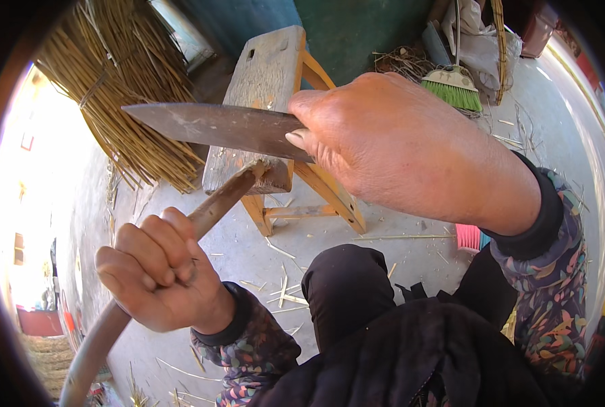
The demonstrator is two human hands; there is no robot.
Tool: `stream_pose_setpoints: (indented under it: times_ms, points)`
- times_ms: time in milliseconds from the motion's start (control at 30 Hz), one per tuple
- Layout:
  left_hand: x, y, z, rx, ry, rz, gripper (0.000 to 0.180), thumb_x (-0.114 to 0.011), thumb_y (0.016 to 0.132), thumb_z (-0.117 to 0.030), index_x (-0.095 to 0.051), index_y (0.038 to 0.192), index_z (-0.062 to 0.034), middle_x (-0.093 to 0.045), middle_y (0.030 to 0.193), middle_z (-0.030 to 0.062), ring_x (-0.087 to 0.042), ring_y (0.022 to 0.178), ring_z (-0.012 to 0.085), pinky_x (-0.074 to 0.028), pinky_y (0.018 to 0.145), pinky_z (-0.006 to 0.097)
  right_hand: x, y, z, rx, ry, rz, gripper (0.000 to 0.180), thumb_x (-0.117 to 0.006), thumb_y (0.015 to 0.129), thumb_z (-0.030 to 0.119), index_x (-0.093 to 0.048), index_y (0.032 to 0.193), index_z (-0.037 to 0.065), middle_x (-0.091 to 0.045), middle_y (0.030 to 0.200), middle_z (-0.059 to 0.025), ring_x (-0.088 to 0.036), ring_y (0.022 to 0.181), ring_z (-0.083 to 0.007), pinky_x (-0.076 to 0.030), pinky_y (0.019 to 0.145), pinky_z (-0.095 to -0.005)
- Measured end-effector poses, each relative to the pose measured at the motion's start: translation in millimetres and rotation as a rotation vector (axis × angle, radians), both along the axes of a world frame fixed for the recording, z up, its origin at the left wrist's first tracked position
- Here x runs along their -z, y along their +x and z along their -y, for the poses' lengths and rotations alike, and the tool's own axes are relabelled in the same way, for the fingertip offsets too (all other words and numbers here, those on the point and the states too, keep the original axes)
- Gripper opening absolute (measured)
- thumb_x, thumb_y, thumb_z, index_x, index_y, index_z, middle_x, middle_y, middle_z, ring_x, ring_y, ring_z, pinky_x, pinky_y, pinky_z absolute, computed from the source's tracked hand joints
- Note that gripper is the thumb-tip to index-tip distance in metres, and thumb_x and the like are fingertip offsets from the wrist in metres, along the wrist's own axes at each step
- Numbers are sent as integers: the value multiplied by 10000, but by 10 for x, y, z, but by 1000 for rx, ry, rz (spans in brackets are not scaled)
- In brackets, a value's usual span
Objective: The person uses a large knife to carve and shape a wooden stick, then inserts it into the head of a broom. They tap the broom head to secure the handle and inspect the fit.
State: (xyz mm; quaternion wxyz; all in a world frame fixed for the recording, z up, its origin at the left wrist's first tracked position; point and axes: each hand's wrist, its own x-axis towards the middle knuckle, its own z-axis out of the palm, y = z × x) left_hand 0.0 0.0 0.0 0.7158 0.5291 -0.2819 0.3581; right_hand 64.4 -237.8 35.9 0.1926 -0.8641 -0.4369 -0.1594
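Note:
My right hand (404,146) is closed round the grip end of a knife (211,125), which my fingers hide. Its broad, dark blade points left across the wooden stool (265,71), above the stool's near end. Below on the left, my left hand (163,268) makes a fist round a thick, curved wooden stick (99,349). The stick's upper end, pale and rough, meets the near edge of the stool top just under the blade. Blade and stick look apart, though the exact gap is hard to judge. The stool top is worn and greyish, with yellow-brown legs.
Tied bundles of thin brown stalks (106,102) lean at the far left. A green-bristled broom (455,88), a twig pile (403,62) and a whitish sack (482,51) are at the far right. Split slivers (283,288) litter the floor. Something pink (468,237) lies by my knee.

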Motion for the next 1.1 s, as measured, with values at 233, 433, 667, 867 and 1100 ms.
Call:
stream_pose_setpoints:
  times_ms: [233, 433, 667, 867, 1100]
  points:
    - [26, -17, 166, -270, -362, -140, 477, -384, 1072, -343, -275, 636, -183, -274, 558, -40, -251, 465, 67, -297, 516, 255, -344, -264, -172, 146, 149, -29, 196, -578, 947, 177, -533, 875, 1, -530, 653, -213, -551, 624, -425, -420, 548, -461]
    - [-33, -1, 323, -308, -300, -135, 488, -406, 1067, -345, -278, 626, -180, -283, 558, -39, -262, 467, 70, -302, 526, 259, -155, -213, -79, 3, 66, -74, 196, -595, 939, 174, -539, 855, 6, -550, 701, -209, -571, 630, -412, -427, 553, -462]
    - [-31, -26, 284, -332, -318, -142, 488, -429, 1062, -342, -296, 624, -174, -304, 558, -40, -284, 462, 69, -311, 530, 259, -322, -348, -237, 145, 124, -32, 206, -579, 946, 174, -526, 836, 8, -543, 661, -211, -589, 625, -402, -435, 552, -470]
    - [-34, 20, 300, -267, -284, -123, 489, -448, 1055, -350, -302, 623, -174, -308, 555, -37, -292, 458, 75, -341, 525, 262, -163, -123, -21, -26, 67, -72, 205, -572, 944, 178, -536, 829, 12, -544, 634, -207, -588, 623, -405, -444, 547, -467]
    - [-65, -11, 342, -368, -329, -173, 488, -470, 1046, -356, -295, 627, -177, -303, 557, -39, -293, 463, 70, -336, 524, 263, -225, -264, -123, -7, 40, 20, 177, -584, 929, 162, -539, 840, 15, -540, 631, -199, -585, 611, -398, -447, 538, -456]
